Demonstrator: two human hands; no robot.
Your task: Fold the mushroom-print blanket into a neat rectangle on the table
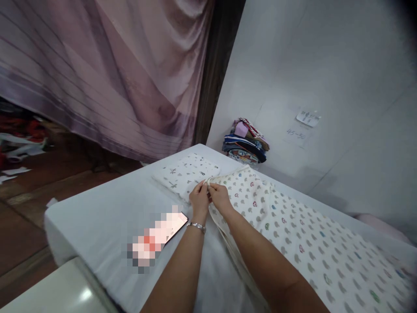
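Near the middle of the frame, the left hand (199, 198) and the right hand (217, 194) meet, fingers pinching the edge of one soft printed cloth (280, 221). It spreads from there to the lower right, white with rows of small grey mushroom-like shapes and a few red, green and blue ones. One metal bracelet (197, 226) circles the left wrist. Just beyond the hands lies one flat, rectangular folded cloth (184, 171), white with dark motifs; one phone (176, 227), partly blurred out, lies left of the left forearm. All rest on a bench (97, 204) with a smooth white covering. At its far edge, upper right of centre, stands one pile of folded fabrics (246, 145) against a pale panelled wall (342, 65). A draped pink-purple curtain (130, 78) fills the upper left, above a brown floor (22, 213).
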